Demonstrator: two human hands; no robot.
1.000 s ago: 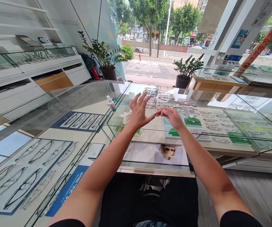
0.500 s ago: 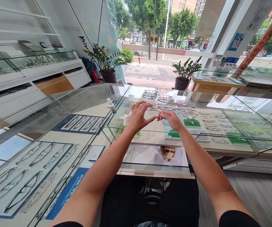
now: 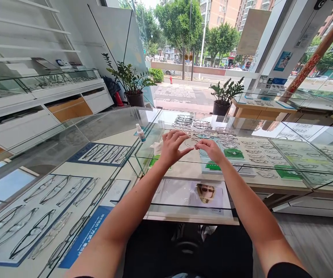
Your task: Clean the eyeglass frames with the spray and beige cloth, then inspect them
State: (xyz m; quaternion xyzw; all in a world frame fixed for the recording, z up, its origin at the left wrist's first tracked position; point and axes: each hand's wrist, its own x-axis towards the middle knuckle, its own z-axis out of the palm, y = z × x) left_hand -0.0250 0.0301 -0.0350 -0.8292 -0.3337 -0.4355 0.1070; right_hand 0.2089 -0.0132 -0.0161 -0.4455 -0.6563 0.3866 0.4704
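Above the glass counter, my left hand (image 3: 172,148) curves round the left side of a thin-rimmed pair of glasses (image 3: 190,142), its thumb reaching toward my other hand. My right hand (image 3: 209,150) is closed in a pinch at the lower right of that frame, with the fingertips of both hands nearly touching. The thin rim is faint against the glasses lying under the counter glass. A white crumpled cloth (image 3: 157,147) lies just left of my left hand, and a small spray bottle (image 3: 140,133) stands farther left.
Rows of glasses (image 3: 226,133) fill the display case beyond and right of my hands. Green cases (image 3: 233,153) sit among them. At the left are trays of glasses (image 3: 53,189) and a blue leaflet (image 3: 85,235). Potted plants (image 3: 222,92) stand behind the counter.
The view has tilted up slightly, so the counter and plants sit lower. Both hands keep nearly the same pose round the glasses.
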